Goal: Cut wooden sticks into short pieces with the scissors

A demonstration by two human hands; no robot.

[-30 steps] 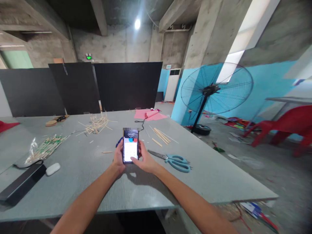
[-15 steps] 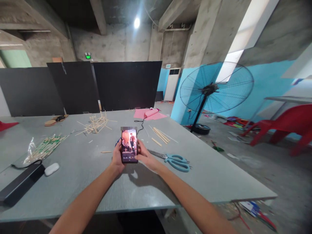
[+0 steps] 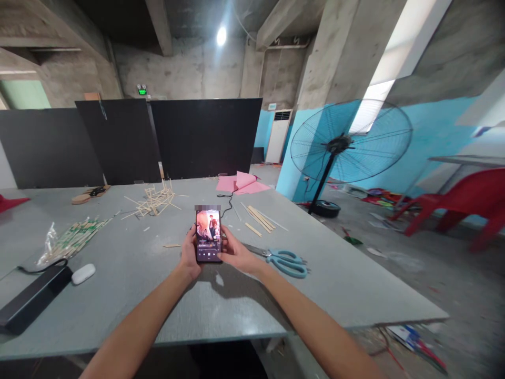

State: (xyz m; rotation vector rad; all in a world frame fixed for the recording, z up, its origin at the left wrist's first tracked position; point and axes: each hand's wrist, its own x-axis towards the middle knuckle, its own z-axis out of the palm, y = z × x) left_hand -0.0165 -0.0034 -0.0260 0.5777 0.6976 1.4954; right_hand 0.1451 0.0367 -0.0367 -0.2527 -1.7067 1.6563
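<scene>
Upright above the table, a smartphone (image 3: 209,237) shows a lit screen with a picture of people and playback buttons below it. My left hand (image 3: 190,255) is wrapped round its left edge. My right hand (image 3: 239,253) grips the right edge, its thumb at the lower right corner of the screen. Just right of that hand lie scissors (image 3: 286,261) with light blue handles. Flat wooden sticks (image 3: 261,218) rest behind the scissors. A dark cable (image 3: 225,197) runs on the table behind the phone.
On the grey table (image 3: 130,300) stand a loose stick structure (image 3: 153,200), packaged sticks (image 3: 77,239), a dark long box (image 3: 35,300) and a white earbud case (image 3: 83,273). Pink paper (image 3: 246,181) lies at the back. A large fan (image 3: 339,145) stands past the right edge.
The phone's screen picture has shifted, and its playback buttons show more plainly. The pink paper's loose corner has lifted at the back. Both hands keep nearly the same place.
</scene>
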